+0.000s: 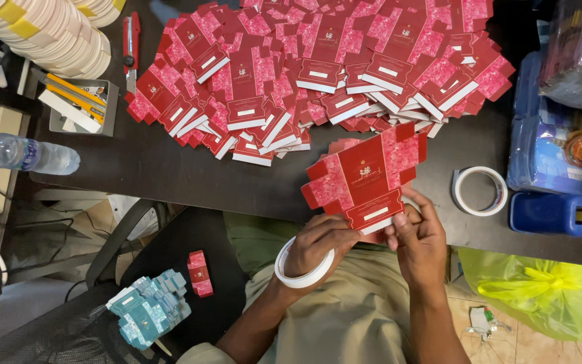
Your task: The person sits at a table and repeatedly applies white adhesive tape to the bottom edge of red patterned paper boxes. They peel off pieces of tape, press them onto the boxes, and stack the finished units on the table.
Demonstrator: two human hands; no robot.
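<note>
i'm looking down on a dark desk [170, 175] that fills the upper part of the view, with a tan-clothed lap below it. across twelve o'clock spreads a big heap of flat red box blanks [318, 74], overlapping one another, each with a white strip. at the desk's near edge, around the centre, i see one red box blank [365, 178] lifted and tilted, its lower flap held between both hands. the left hand [321, 243] curls under that flap from seven o'clock, fingers together on the card, and a white roll of tape [302, 273] sits around its wrist like a bangle. the right hand [419, 246] comes in from five o'clock, thumb pressed on the flap's edge, fingers closed on the same blank. a second tape ring [479, 191] lies on the desk at three o'clock of the blank, just beside it. further right are blue plastic containers [547, 168], and a yellow-green plastic bag [540, 296] lies at four o'clock. at ten o'clock a red-handled utility knife [130, 50] lies by the heap, near a small grey tray [82, 108], with stacked white discs [48, 34] above it. a water bottle [25, 154] lies at nine o'clock. at seven o'clock, off the desk, i see teal folded boxes [148, 309] and one small red folded box [200, 273].
</note>
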